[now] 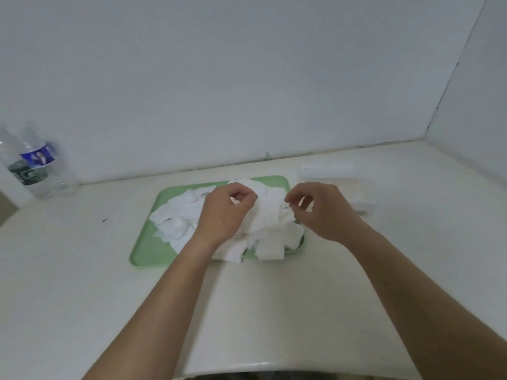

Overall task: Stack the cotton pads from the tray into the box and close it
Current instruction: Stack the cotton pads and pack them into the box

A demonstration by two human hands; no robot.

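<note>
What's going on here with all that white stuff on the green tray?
A person is sorting a loose heap of cotton pads on a green tray. The left hand and right hand hover over the pile, fingers pinching at pads. A clear box waits just right of the tray; its contents are unclear.

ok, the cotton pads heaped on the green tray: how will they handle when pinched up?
The cotton pads look thin and limp: several droop over the tray edge, so probably floppy. They lie overlapped in a loose heap, so a pinch may lift several. Likely very light; pushing would probably scatter them.
</note>
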